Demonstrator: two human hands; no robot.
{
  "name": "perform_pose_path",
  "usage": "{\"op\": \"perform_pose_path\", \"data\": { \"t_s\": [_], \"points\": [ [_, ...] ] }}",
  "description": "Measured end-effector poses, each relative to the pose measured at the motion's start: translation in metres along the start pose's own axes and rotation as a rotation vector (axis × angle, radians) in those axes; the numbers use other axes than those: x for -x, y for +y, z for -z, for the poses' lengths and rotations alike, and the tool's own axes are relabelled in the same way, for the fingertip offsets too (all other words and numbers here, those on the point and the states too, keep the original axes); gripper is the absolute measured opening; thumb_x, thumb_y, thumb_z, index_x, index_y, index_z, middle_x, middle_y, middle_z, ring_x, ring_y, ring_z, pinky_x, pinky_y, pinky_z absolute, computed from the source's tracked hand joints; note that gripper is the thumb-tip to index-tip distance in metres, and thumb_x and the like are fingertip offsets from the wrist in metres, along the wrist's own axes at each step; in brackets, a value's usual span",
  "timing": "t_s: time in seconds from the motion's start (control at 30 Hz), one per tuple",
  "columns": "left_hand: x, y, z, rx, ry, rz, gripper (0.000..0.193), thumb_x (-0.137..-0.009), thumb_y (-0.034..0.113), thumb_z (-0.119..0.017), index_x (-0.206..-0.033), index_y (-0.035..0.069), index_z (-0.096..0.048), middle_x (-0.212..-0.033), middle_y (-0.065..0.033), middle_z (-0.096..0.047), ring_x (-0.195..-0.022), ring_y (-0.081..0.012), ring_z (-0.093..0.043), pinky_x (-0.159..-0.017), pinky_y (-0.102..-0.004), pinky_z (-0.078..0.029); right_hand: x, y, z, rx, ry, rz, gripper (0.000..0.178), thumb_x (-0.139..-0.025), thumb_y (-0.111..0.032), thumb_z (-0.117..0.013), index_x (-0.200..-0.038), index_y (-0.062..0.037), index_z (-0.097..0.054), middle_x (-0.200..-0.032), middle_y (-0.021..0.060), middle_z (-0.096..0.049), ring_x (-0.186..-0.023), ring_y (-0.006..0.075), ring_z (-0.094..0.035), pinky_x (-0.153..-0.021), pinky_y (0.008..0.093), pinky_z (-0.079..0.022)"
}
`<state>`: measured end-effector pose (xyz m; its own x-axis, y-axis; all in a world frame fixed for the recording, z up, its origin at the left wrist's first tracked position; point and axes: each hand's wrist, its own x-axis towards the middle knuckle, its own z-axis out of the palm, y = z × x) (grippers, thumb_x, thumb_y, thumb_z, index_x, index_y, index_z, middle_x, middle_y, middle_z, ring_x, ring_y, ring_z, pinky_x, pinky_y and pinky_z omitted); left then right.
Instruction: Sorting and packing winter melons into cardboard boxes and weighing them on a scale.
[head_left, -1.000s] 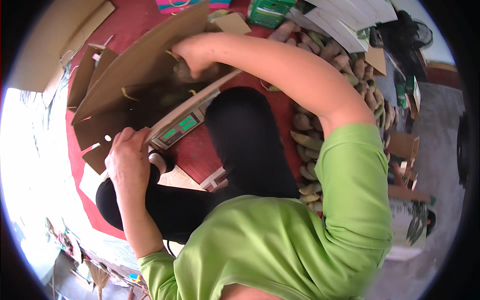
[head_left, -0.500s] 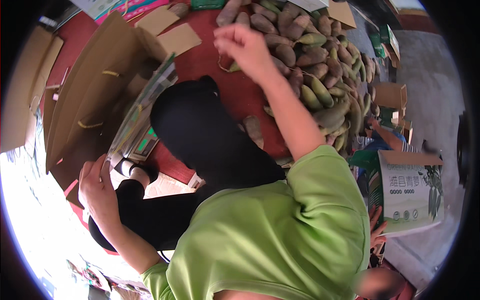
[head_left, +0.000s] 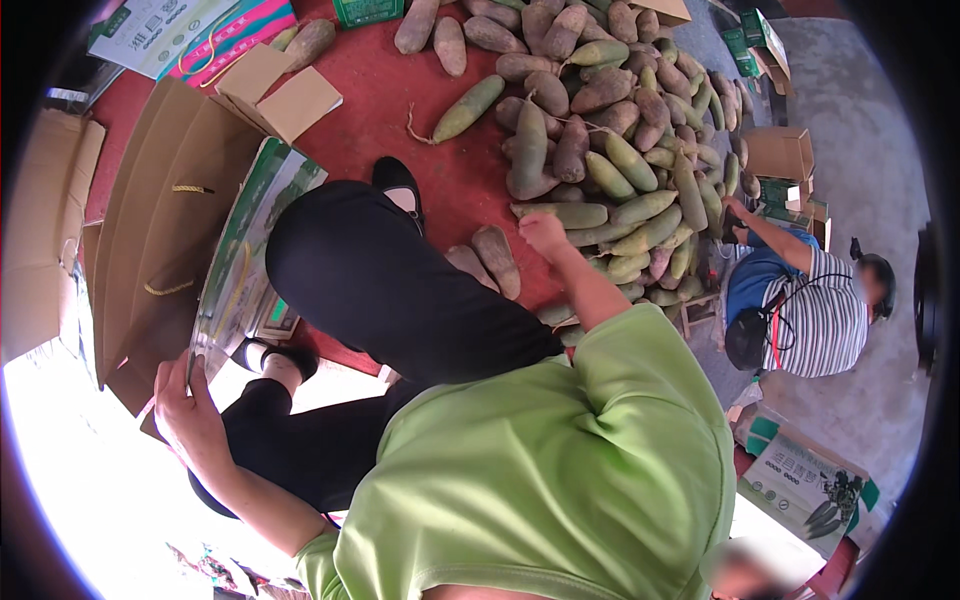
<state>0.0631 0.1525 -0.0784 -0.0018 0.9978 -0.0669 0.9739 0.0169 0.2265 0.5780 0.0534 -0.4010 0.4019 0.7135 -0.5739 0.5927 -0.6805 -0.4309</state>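
Setting: red floor mat (head_left: 440, 190) spread over a grey concrete floor (head_left: 860, 200), seen from above; the person in a green shirt (head_left: 540, 470) and black trousers (head_left: 380, 280) crouches at its edge.

Pile: a large heap of long green and brown-purple gourds (head_left: 610, 130) covers the upper right of the mat, with a few strays lying apart near the top.

Right hand: the right hand (head_left: 542, 235) is now down at the near edge of the heap, fingers curled into a loose fist against a pale green gourd (head_left: 560, 214); whether it has actually closed on one I cannot tell.

Change on the right: a second ago this hand was deep in the cardboard box, half a second ago it was lifted over the mat; it has swung across to the pile, so I judge the next gourd is being fetched.

Left hand: the left hand (head_left: 190, 410) lies flat and spread on the lower corner of the cardboard box (head_left: 165, 250), steadying it, as it did in both earlier views.

Box: it stands just left of the knees, its printed green and white flap (head_left: 255, 250) leaning against the trousers.

Nearby gourds: two brown ones (head_left: 485, 260) lie just beside the knee, between the leg and the reaching arm.

Other person: a worker in a striped shirt (head_left: 825, 315) squats at the far right beside small boxes (head_left: 780, 155).
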Motion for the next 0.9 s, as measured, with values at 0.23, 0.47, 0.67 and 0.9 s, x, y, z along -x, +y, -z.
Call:
{"op": "perform_pose_path", "data": {
  "t_s": [0.23,0.47,0.67,0.9],
  "points": [
    [-0.001,-0.002,0.0,-0.023,-0.018,0.03,0.017,-0.088,0.01,-0.056,-0.099,0.003,-0.066,-0.081,-0.0104,-0.058,-0.074,-0.0278,-0.06,-0.067,-0.0377,-0.046,-0.037,-0.02,0.022,-0.023,0.231,-0.033,0.018,-0.075,-0.012,-0.066,-0.09,-0.0041,-0.07,-0.08,0.0106,-0.069,-0.078,0.0184,-0.066,-0.074,0.0322,-0.051],
    [0.001,0.001,0.0,-0.014,-0.028,0.06,0.018,-0.087,0.01,-0.057,-0.099,0.002,-0.067,-0.081,-0.011,-0.058,-0.077,-0.0284,-0.059,-0.071,-0.038,-0.046,-0.05,-0.066,-0.001,-0.116,0.166,0.016,0.023,-0.074,-0.014,-0.07,-0.095,-0.0032,-0.069,-0.076,0.0096,-0.068,-0.069,0.017,-0.065,-0.067,0.0312,-0.052],
    [-0.002,0.006,-0.001,-0.083,0.002,0.029,0.018,-0.087,0.009,-0.057,-0.1,0.002,-0.068,-0.084,-0.0114,-0.06,-0.08,-0.0284,-0.06,-0.079,-0.0386,-0.047,-0.103,-0.084,-0.002,-0.186,0.179,0.002,0.031,-0.073,-0.021,-0.071,-0.1,-0.0067,-0.068,-0.096,0.0157,-0.068,-0.092,0.0283,-0.065,-0.082,0.0372,-0.05],
    [-0.006,0.009,0.0,-0.015,0.016,0.05,0.022,-0.079,0.0,-0.059,-0.099,0.001,-0.068,-0.081,-0.0116,-0.058,-0.078,-0.0277,-0.057,-0.074,-0.0372,-0.046,-0.196,-0.1,0.016,-0.534,0.348,-0.061,0.05,-0.074,-0.014,-0.071,-0.12,-0.0021,-0.055,-0.112,0.017,-0.063,-0.102,0.0276,-0.061,-0.085,0.0372,-0.049]
  ]
}}
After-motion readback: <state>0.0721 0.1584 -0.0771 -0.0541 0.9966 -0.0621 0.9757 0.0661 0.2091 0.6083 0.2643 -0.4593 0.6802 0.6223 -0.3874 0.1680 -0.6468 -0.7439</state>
